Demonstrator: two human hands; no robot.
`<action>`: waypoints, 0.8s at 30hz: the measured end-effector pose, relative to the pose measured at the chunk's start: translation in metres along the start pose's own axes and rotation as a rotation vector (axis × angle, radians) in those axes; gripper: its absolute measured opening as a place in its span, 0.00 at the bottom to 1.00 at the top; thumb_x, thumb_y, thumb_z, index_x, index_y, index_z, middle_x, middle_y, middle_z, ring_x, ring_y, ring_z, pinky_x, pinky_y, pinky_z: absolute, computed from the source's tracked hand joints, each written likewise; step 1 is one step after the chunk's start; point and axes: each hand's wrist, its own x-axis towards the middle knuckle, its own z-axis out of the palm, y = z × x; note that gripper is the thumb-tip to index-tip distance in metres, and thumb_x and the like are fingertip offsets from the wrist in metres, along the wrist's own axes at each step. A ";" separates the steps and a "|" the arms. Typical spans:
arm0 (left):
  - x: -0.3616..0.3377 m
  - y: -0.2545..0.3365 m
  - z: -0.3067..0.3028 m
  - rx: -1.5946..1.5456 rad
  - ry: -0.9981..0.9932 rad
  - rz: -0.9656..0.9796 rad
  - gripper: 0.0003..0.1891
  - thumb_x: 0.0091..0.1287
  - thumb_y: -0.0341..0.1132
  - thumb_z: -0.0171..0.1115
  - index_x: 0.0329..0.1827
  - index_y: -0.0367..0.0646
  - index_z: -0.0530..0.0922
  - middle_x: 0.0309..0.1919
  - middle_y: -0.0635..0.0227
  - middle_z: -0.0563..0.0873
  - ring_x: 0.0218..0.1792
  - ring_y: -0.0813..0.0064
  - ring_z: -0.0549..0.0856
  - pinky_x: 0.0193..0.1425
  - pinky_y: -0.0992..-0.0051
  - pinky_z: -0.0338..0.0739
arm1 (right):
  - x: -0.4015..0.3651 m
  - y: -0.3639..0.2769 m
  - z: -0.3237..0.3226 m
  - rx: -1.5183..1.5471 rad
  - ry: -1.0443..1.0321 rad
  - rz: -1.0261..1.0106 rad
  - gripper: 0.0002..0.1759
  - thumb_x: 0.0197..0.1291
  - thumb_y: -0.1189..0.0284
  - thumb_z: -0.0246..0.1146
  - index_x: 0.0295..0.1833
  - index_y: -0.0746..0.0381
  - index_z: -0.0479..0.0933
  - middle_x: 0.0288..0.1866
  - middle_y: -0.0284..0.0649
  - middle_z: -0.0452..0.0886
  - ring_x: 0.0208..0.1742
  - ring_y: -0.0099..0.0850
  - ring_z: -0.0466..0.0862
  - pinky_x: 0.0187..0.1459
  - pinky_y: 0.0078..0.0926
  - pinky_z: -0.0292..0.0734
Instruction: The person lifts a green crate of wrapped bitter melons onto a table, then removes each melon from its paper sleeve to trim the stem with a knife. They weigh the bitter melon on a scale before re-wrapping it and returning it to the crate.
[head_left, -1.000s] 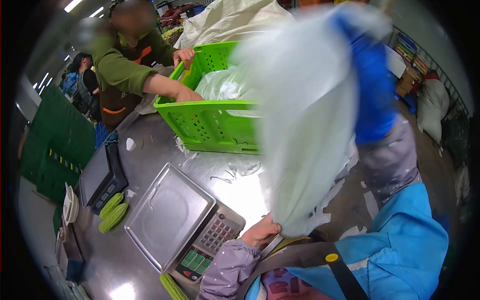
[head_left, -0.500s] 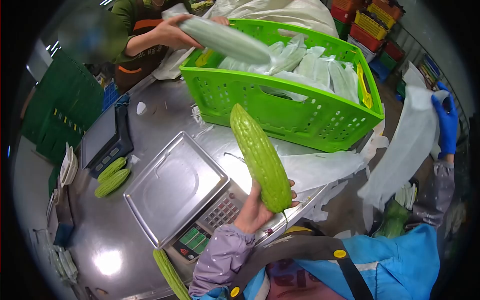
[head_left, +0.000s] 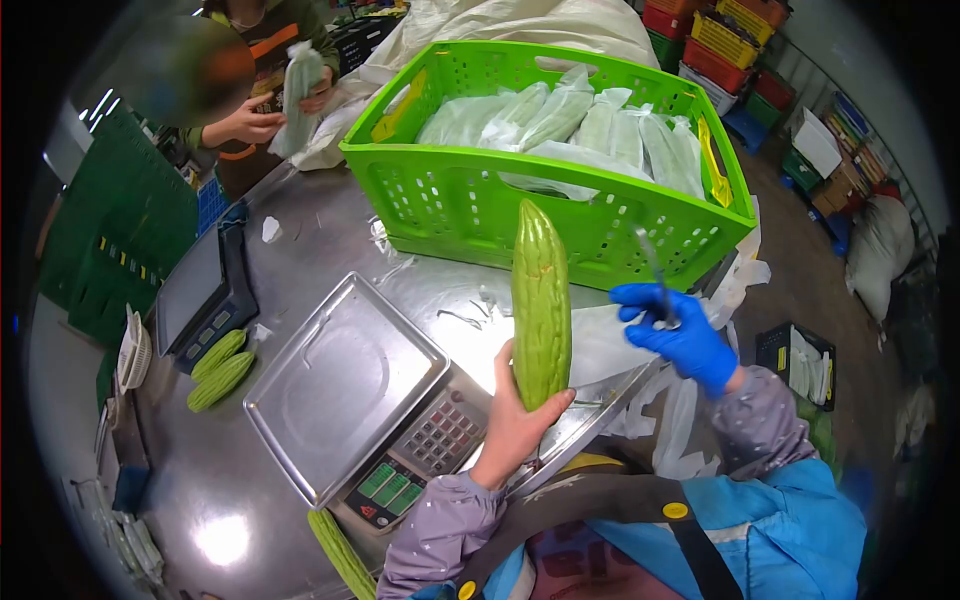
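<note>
My bare left hand (head_left: 522,425) is wrapped round the lower end of a pale green bitter gourd (head_left: 541,310), which stands nearly upright in front of the crate. To its right, my blue-gloved right hand (head_left: 682,335) is closed on a thin metal tool (head_left: 652,262), blurred and pointing up; I cannot make out its exact kind. The tool and the gourd are apart. Below and left of the gourd sits a digital scale (head_left: 350,385) with a bare metal pan. Under my right hand lies white wrapping (head_left: 610,340) on the table.
A green crate (head_left: 440,195) of wrapped gourds (head_left: 560,110) stands at the back. Across the table, a co-worker (head_left: 265,110) holds a wrapped gourd. Two gourds (head_left: 220,375) lie by a second scale (head_left: 205,290) at left; another gourd (head_left: 340,555) is at the near edge.
My right hand came in from the far right; the white bag it held is gone and a metal tool is in it. The gourd turned more upright. The co-worker's wrapped gourd moved away from the crate.
</note>
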 end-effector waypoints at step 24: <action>-0.387 -0.017 -0.114 -0.714 1.832 0.857 0.18 0.62 0.41 0.58 0.51 0.45 0.67 0.44 0.66 0.75 0.42 0.70 0.76 0.52 0.60 0.72 | 0.051 -0.043 0.247 -0.081 -0.889 -0.159 0.17 0.61 0.71 0.54 0.56 0.63 0.70 0.36 0.30 0.75 0.19 0.09 0.62 0.19 0.07 0.53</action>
